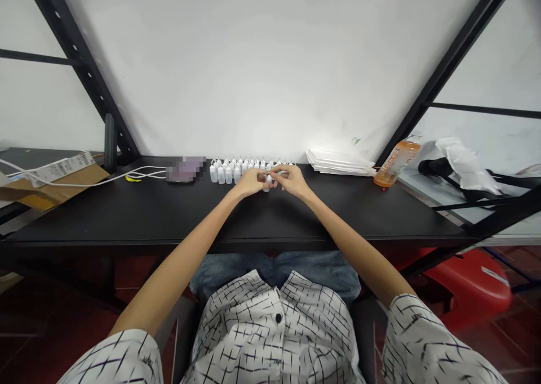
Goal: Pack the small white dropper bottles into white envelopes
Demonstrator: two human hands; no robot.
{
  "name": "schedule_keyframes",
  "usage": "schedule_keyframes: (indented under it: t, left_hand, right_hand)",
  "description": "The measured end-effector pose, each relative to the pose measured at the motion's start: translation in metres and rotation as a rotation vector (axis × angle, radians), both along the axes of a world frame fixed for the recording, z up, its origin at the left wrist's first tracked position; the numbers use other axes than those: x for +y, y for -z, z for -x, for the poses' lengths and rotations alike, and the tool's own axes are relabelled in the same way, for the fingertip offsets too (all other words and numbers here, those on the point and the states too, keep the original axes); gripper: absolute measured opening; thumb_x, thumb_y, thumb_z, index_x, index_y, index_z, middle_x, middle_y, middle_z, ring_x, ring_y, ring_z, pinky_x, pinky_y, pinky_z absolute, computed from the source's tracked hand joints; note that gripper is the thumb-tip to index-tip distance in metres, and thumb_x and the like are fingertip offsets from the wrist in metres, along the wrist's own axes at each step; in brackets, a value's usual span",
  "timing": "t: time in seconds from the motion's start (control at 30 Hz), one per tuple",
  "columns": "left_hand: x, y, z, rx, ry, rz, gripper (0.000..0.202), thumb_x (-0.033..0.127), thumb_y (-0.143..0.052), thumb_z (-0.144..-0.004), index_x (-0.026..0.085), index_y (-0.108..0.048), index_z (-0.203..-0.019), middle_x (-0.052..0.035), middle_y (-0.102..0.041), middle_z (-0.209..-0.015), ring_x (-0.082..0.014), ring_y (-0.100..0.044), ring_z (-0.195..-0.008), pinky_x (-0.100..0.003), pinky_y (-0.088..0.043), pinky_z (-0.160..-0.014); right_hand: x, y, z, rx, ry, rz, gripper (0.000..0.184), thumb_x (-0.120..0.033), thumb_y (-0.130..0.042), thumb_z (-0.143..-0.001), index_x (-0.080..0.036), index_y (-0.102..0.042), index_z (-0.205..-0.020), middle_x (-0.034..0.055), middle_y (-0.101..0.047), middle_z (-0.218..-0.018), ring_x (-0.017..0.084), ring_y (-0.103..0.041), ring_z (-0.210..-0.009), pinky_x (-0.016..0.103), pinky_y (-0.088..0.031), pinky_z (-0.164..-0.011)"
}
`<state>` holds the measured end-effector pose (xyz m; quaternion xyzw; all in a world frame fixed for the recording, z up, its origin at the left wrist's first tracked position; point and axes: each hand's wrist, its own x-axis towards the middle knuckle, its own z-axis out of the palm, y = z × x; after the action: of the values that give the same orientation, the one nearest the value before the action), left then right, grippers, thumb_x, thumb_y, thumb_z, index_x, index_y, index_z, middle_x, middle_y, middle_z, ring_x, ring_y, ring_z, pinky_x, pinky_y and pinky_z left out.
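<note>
Small bottle held in both hands at the counter; batch standing behind it

The bottle is held low over the front of a batch of like ones, between the person's two hands. The left hand is nearly closed, thumb and fingers gripping it from the left. The right hand is likewise drawn in, thumb and fingertips pinched at its white top from the right. Finer detail of the fingertips is too small to make out. Whether its base touches the counter cannot be told.

Behind the bottle and to its left stand the batch units, upright in close rows, translucent with white tops; several carry thin dark tips. The hands hide part of the rows.

Left of the bottle, past the batch, lies a purplish item, partly blurred out. Farther left are white cables, a yellow piece and, at the far left, an opened carton with a printed label.

Right of the bottle, toward the wall, lies a stack of white packets. Beyond it an orange container leans outward. Lower right, below counter level, is a red stool.
</note>
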<state>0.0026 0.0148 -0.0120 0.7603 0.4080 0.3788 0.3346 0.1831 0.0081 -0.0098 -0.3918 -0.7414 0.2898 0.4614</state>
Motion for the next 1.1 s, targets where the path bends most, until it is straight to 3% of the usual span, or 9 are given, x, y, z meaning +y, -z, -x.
schedule_keyframes:
  t: [0.1,0.2,0.33,0.43,0.5,0.77,1.1]
  left_hand:
    - [0.0,-0.006,0.008,0.09,-0.099,-0.005,0.047,0.033,-0.079,-0.062,0.018,-0.075,-0.107,-0.0004,-0.067,-0.073,-0.0182,-0.063,-0.071,-0.028,-0.044,-0.066]
    - [-0.002,-0.016,0.021,0.2,-0.197,-0.062,0.053,0.038,-0.082,-0.063,0.02,-0.075,-0.112,-0.0032,-0.074,-0.084,-0.0214,-0.067,-0.078,-0.029,-0.046,-0.07]
    - [-0.007,-0.032,0.04,0.182,-0.416,-0.17,0.041,0.051,-0.073,-0.075,0.021,-0.078,-0.102,-0.0059,-0.077,-0.089,-0.0223,-0.067,-0.081,-0.03,-0.047,-0.072]
    - [-0.01,-0.039,0.049,0.127,-0.617,-0.246,0.033,0.048,-0.062,-0.086,0.019,-0.078,-0.091,-0.0071,-0.076,-0.087,-0.0221,-0.066,-0.083,-0.031,-0.047,-0.077]
    - [-0.011,-0.041,0.052,0.126,-0.674,-0.272,0.033,0.044,-0.056,-0.089,0.019,-0.078,-0.087,-0.0072,-0.076,-0.084,-0.0221,-0.066,-0.084,-0.031,-0.046,-0.08]
    - [-0.009,-0.038,0.053,0.145,-0.699,-0.298,0.036,0.042,-0.05,-0.092,0.019,-0.076,-0.082,-0.0062,-0.074,-0.079,-0.0217,-0.066,-0.08,-0.031,-0.045,-0.081]
    - [-0.012,-0.041,0.052,0.142,-0.7,-0.288,0.034,0.04,-0.05,-0.092,0.02,-0.075,-0.078,-0.0058,-0.074,-0.077,-0.0223,-0.065,-0.08,-0.032,-0.044,-0.079]
  right_hand:
    - [0.002,-0.001,0.008,-0.008,0.007,-0.003,0.034,-0.048,-0.069,-0.081,-0.015,-0.069,-0.09,0.0071,-0.072,-0.089,0.014,-0.066,-0.058,0.02,-0.044,-0.041]
    - [0.007,-0.003,0.016,-0.042,0.028,-0.028,0.025,-0.04,-0.066,-0.084,-0.016,-0.07,-0.088,0.0054,-0.073,-0.088,0.013,-0.067,-0.057,0.021,-0.047,-0.048]
    - [0.013,-0.007,0.029,-0.129,0.07,-0.094,0.015,-0.028,-0.061,-0.087,-0.017,-0.072,-0.088,0.0029,-0.074,-0.09,0.012,-0.067,-0.057,0.024,-0.052,-0.062]
    - [0.014,-0.012,0.042,-0.258,0.118,-0.174,0.016,-0.023,-0.059,-0.088,-0.018,-0.074,-0.09,0.0024,-0.075,-0.092,0.014,-0.069,-0.065,0.026,-0.052,-0.073]
    - [0.015,-0.015,0.051,-0.349,0.149,-0.229,0.017,-0.021,-0.058,-0.088,-0.019,-0.075,-0.091,0.0031,-0.076,-0.094,0.017,-0.071,-0.077,0.028,-0.05,-0.078]
    - [0.019,-0.016,0.081,-0.588,0.271,-0.273,0.023,-0.02,-0.055,-0.09,-0.021,-0.077,-0.096,0.0051,-0.077,-0.101,0.022,-0.068,-0.091,0.03,-0.047,-0.08]
    - [0.019,-0.014,0.084,-0.607,0.366,-0.25,0.024,-0.024,-0.054,-0.094,-0.022,-0.078,-0.096,0.0069,-0.077,-0.099,0.024,-0.069,-0.093,0.031,-0.046,-0.076]
